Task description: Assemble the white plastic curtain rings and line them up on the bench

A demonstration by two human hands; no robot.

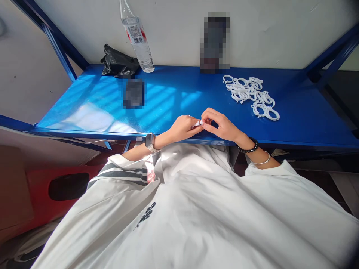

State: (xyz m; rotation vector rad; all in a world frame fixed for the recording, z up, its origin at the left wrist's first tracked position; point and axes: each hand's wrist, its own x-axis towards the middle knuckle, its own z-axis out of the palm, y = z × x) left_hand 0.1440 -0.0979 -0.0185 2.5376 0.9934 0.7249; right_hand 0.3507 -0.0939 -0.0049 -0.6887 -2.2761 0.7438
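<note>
While the left hand (183, 127) and the right hand (223, 125) meet at the front edge of the blue worktop (174, 116), the fingers of both are closed on a small white piece (199, 123), mostly hidden between them. Toward the back left stands a clear plastic bottle (143, 52) of clear liquid, its label (135, 33) bearing a square code above a barcode with red at the sides; smaller print is illegible. Beside it lies a crumpled black plastic bag (117, 63), whose contents cannot be seen. Any writing on the two pixelated dark objects, one near the bag and one against the wall, is obscured. White rings (245, 90) lie heaped loose at right. Dark script (146, 215) on the white shirt (190, 209) is unreadable.
</note>
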